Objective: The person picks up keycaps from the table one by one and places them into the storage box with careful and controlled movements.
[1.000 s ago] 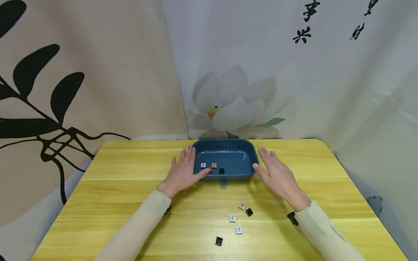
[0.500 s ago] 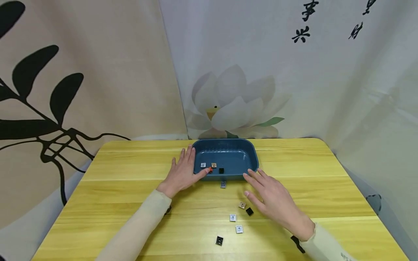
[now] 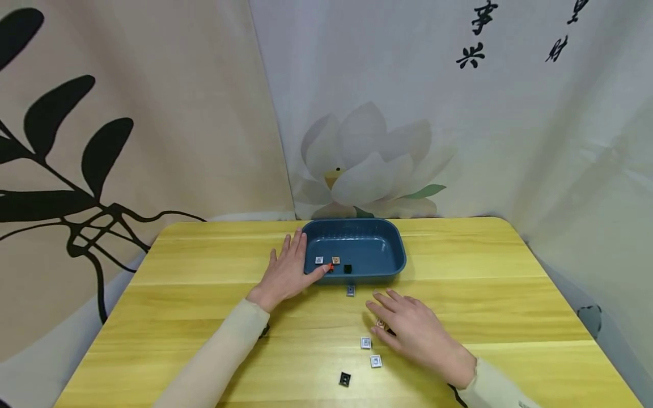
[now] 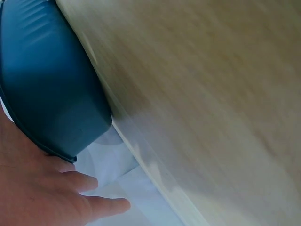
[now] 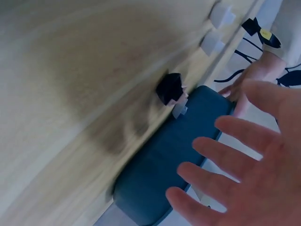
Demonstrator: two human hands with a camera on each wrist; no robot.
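Observation:
A dark blue rectangular tray [image 3: 372, 279] stands at the table's far edge. My left hand [image 3: 285, 275] rests at its left end, fingers straight along the outside and thumb over the front rim. Small white, tan, black and red pieces lie in the tray; the white piece [image 3: 319, 260] is square. My right hand [image 3: 418, 337] hovers with spread fingers over a tan square piece [image 3: 380, 323] and a black piece [image 5: 168, 89], both partly hidden in the head view. It holds nothing. Two white square pieces, one being this white square [image 3: 376, 361], lie nearer the front.
A grey square piece [image 3: 351, 290] lies close to the tray's front wall. Another black square piece [image 3: 345, 379] is nearest the front of the wooden table [image 3: 204, 317]. Behind the table hangs a printed curtain [image 3: 459, 141].
My right hand has left the tray's right end and moved toward the front, down over the tan and black pieces. My left hand has stayed at the tray.

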